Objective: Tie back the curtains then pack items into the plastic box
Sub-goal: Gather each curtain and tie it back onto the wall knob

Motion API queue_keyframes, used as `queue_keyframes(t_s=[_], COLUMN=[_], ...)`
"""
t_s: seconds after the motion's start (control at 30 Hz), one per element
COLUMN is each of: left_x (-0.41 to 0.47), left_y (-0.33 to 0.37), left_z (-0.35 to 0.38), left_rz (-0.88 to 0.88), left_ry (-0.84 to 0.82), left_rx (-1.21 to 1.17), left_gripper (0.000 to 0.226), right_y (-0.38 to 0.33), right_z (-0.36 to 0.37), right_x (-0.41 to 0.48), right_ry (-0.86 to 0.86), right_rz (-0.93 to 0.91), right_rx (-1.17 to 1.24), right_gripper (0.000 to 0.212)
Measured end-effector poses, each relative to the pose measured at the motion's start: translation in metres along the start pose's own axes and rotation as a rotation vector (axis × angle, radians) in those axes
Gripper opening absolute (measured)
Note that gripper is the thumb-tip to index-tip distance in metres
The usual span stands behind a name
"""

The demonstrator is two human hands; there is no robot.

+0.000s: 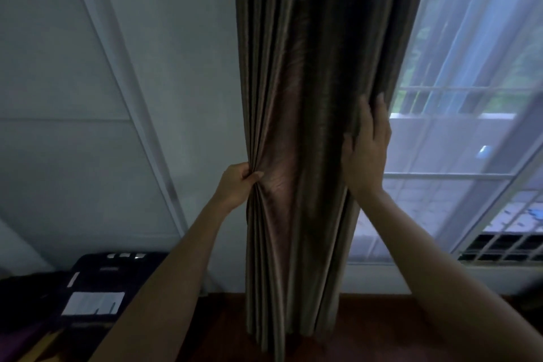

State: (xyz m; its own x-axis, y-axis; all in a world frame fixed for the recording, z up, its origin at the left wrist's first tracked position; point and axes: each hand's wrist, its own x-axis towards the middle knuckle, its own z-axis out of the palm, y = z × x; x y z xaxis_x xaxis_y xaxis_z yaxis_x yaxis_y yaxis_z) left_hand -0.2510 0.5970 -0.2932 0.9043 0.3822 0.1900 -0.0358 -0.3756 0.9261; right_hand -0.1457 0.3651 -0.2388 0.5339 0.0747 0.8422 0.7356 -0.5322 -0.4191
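A long brown curtain [308, 73] hangs gathered in folds down the middle of the view, reaching the dark wooden floor. My left hand [236, 185] grips a bunch of pleats at the curtain's left edge, fingers curled into the fabric. My right hand [367, 150] lies along the curtain's right edge with fingers straight and pointing up, the thumb pressed on the front folds. No tie-back or plastic box is in view.
A window [470, 114] with a sheer white curtain and outside railings fills the right side. A pale wall [123, 97] stands at the left. Dark bags and a black case [97, 294] sit on the floor at the lower left.
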Motion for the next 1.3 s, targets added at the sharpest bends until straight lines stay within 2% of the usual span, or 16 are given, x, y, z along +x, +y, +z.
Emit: queue_keyframes(t_s=[0.1,0.2,0.33,0.57,0.67,0.83,1.0,1.2,1.3], left_x=[0.003,0.003,0.002,0.001,0.000,-0.002,-0.005,-0.011,-0.012], left_y=[0.001,0.005,0.008,0.010,0.010,0.011,0.009,0.015,0.018], left_z=[-0.001,-0.002,-0.002,0.004,0.005,0.010,0.010,0.011,0.012], left_rz=[-0.010,-0.034,-0.066,-0.088,-0.068,-0.042,-0.120,-0.179,-0.233], left_ry=[-0.031,-0.042,-0.035,-0.032,-0.020,-0.011,-0.048,-0.073,-0.090], left_rx=[-0.013,-0.014,-0.011,0.002,0.041,0.122,0.012,-0.126,-0.200], left_gripper=[0.015,0.011,0.014,0.009,0.013,0.017,0.023,0.023,0.018], right_y=[0.011,0.020,0.021,0.003,-0.014,-0.032,-0.042,-0.048,-0.048], right_z=[0.000,0.007,0.021,0.046,0.052,0.067,0.075,0.073,0.074], right_x=[0.011,0.001,-0.023,-0.073,-0.090,-0.118,-0.135,-0.145,-0.147], right_ry=[-0.067,-0.172,-0.178,-0.334,-0.342,-0.459,-0.480,-0.455,-0.502], right_rz=[0.112,0.156,0.083,0.051,0.052,0.177,0.205,0.131,0.103], right_rx=[0.077,0.053,-0.021,-0.080,0.025,0.236,0.253,0.200,0.161], right_gripper=[0.075,0.071,0.061,0.079,0.076,0.065,0.065,0.068,0.069])
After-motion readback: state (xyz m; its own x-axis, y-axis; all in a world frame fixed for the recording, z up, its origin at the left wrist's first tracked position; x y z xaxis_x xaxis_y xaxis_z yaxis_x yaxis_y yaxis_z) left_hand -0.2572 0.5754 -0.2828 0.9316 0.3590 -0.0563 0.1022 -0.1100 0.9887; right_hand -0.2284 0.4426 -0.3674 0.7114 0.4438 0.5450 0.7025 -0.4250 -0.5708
